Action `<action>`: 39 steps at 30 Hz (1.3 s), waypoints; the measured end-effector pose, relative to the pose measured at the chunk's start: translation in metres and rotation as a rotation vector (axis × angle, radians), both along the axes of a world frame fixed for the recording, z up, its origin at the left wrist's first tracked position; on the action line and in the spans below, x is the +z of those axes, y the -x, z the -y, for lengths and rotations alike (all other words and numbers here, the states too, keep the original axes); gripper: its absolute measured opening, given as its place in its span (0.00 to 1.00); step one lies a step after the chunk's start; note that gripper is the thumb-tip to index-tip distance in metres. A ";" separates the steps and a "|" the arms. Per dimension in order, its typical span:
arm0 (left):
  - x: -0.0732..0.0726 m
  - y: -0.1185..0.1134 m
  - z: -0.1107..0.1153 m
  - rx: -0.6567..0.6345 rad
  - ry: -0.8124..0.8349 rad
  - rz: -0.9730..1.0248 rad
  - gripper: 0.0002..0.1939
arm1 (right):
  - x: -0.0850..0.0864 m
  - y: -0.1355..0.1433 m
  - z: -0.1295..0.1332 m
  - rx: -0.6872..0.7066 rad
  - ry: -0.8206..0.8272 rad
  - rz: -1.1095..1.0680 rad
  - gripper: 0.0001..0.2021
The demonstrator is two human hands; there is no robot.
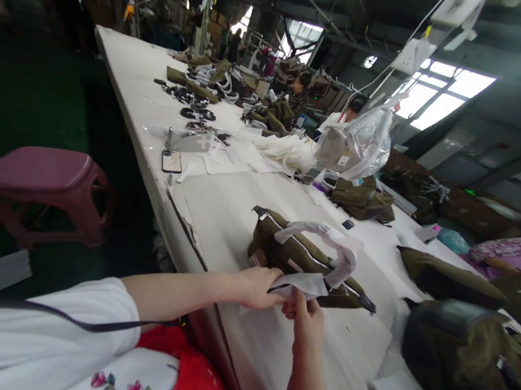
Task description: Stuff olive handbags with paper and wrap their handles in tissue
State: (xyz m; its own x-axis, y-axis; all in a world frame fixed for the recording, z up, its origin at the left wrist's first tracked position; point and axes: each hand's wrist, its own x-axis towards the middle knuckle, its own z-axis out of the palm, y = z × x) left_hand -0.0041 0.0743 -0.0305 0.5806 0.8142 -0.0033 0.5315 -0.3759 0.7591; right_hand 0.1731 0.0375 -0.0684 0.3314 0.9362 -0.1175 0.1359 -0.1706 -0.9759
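An olive-green zippered bag (299, 248) lies on the white table in front of me. Its far handle (346, 259) stands up in an arch, covered in pale wrapping. The near handle is partly covered by a translucent white wrap (308, 285). My left hand (261, 287) is closed on the left end of this wrapped handle. With fingers pinched, my right hand (305, 310) holds the wrap's lower edge just to the right. The two hands almost touch, and part of the handle between them is hidden.
More olive bags (455, 347) are piled on the right. A phone (171, 161) lies near the table's left edge, with black straps (196, 104) and white strips (292, 152) beyond. A pink stool (49, 186) stands on the floor. Another person in purple (519, 258) sits across the table.
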 end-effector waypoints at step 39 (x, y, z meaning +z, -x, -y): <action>-0.027 0.046 0.008 0.262 0.033 0.516 0.38 | 0.040 0.039 -0.019 -0.113 -0.095 -0.444 0.23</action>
